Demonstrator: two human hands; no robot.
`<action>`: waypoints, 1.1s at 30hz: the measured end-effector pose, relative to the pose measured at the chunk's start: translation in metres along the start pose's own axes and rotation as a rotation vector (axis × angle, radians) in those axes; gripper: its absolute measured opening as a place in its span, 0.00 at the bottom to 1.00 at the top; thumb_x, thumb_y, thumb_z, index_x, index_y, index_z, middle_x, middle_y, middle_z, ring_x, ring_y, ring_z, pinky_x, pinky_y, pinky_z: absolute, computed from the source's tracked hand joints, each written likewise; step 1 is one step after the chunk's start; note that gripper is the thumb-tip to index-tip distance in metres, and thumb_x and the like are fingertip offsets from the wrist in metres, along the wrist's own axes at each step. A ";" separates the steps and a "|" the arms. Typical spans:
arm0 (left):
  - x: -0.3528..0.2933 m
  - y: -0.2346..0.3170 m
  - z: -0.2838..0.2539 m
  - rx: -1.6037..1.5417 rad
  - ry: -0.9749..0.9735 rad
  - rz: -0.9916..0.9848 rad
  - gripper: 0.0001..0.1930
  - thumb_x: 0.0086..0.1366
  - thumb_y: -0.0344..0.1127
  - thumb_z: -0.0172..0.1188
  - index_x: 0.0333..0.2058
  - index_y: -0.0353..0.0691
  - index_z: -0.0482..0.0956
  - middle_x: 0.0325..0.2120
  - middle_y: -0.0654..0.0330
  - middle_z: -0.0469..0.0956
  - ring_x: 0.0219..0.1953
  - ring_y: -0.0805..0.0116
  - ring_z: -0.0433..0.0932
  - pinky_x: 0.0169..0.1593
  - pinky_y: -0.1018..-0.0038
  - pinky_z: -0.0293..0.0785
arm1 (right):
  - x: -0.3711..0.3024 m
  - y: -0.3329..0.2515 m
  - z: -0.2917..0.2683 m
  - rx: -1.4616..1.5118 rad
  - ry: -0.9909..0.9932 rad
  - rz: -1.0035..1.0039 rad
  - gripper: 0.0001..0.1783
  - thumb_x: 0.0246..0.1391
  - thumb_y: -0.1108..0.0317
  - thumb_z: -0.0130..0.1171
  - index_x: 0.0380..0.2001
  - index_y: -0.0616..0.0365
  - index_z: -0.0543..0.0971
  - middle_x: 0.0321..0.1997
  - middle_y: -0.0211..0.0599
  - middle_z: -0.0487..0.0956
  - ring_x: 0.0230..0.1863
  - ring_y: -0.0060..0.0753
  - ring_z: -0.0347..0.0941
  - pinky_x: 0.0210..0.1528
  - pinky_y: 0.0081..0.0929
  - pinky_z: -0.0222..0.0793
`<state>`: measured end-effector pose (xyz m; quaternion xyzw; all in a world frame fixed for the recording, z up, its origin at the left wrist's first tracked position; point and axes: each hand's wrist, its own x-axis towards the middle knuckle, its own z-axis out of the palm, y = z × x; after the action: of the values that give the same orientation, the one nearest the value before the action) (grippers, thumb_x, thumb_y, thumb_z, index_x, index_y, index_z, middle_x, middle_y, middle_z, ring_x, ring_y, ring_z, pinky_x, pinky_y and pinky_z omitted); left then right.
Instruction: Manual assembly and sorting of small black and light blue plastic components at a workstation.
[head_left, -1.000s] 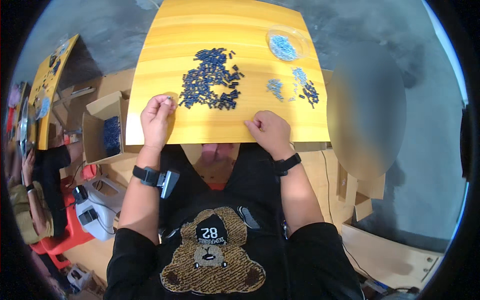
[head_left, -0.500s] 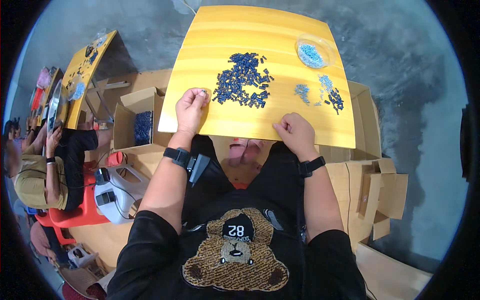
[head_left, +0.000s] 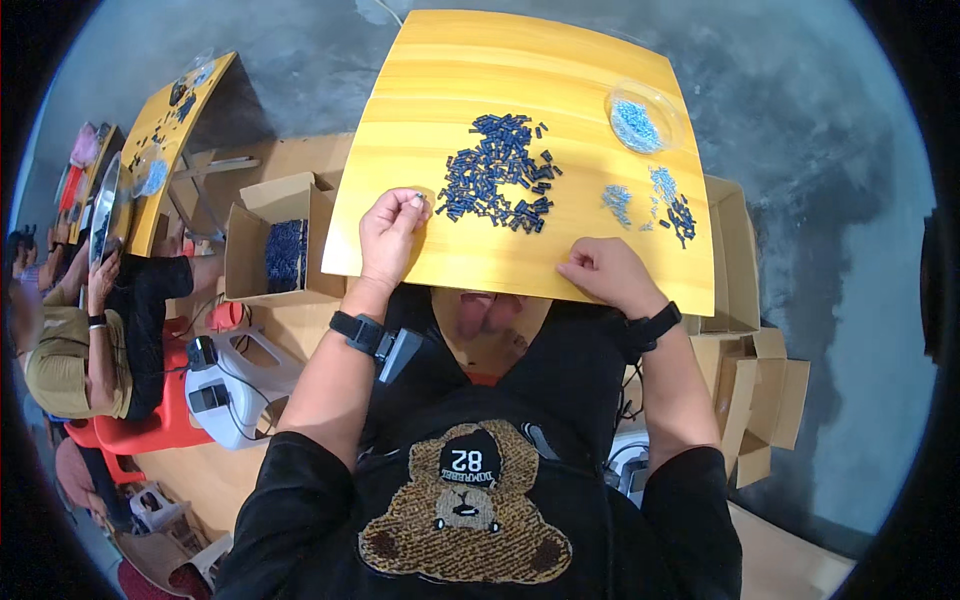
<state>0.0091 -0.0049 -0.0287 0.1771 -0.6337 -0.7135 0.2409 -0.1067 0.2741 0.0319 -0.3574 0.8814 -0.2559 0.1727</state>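
Yellow wood-grained table (head_left: 520,70), lying directly before the wearer and bearing the small parts; at far left, a co-worker (head_left: 62,365) in a tan top and dark legwear, seated on a red stool (head_left: 150,428); beside the table's left edge, an open cardboard box (head_left: 280,197) containing many dark pieces; on the middle of the table, a loose heap of short dark pieces (head_left: 497,170), ragged in outline, with a few strays along its right side; at the near edge, right of centre, the right hand (head_left: 612,270), fingers curled inward and thumb directed left, its grip partly hidden, so that one cannot tell whether it encloses anything; just left of the heap, the left hand (head_left: 390,235), its grip pinching a tiny piece (head_left: 419,196) between thumb and forefinger; toward the far right corner, a round clear dish (head_left: 668,125) holding pale blue-silver pieces; below the dish, two scattered groups of similar silvery bits, the left group (head_left: 617,203) apart from the right group (head_left: 663,183); adjoining the latter, a small cluster of dark pieces (head_left: 682,220); the pinched piece, smallest of all, is too small to identify by kind.
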 end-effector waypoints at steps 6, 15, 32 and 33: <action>0.001 -0.002 0.000 -0.062 -0.016 0.020 0.05 0.64 0.31 0.53 0.36 0.36 0.73 0.29 0.62 0.77 0.31 0.78 0.72 0.37 0.82 0.68 | 0.035 -0.033 0.003 0.033 0.111 -0.107 0.11 0.45 0.61 0.58 0.22 0.59 0.77 0.21 0.41 0.75 0.26 0.44 0.72 0.29 0.37 0.68; 0.000 0.003 0.003 -0.021 0.015 0.018 0.05 0.64 0.30 0.53 0.34 0.34 0.74 0.27 0.63 0.76 0.30 0.78 0.72 0.37 0.82 0.69 | 0.069 -0.046 0.020 -0.124 0.334 -0.234 0.04 0.44 0.71 0.55 0.22 0.58 0.78 0.26 0.40 0.72 0.36 0.44 0.70 0.37 0.37 0.67; -0.001 0.005 0.004 -0.009 0.048 0.019 0.05 0.63 0.28 0.54 0.33 0.32 0.74 0.26 0.64 0.76 0.28 0.79 0.72 0.36 0.83 0.70 | 0.084 -0.050 0.030 -0.172 0.250 -0.167 0.05 0.41 0.70 0.57 0.21 0.58 0.80 0.27 0.41 0.73 0.37 0.44 0.70 0.40 0.38 0.69; -0.001 0.006 0.004 -0.011 0.045 0.017 0.05 0.63 0.28 0.54 0.33 0.32 0.74 0.26 0.64 0.76 0.28 0.79 0.72 0.36 0.83 0.70 | 0.084 -0.049 0.030 -0.173 0.262 -0.171 0.05 0.41 0.70 0.57 0.21 0.59 0.80 0.27 0.41 0.73 0.37 0.44 0.70 0.40 0.38 0.69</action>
<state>0.0080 -0.0017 -0.0225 0.1862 -0.6257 -0.7107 0.2621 -0.1226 0.1739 0.0254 -0.4081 0.8816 -0.2372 0.0027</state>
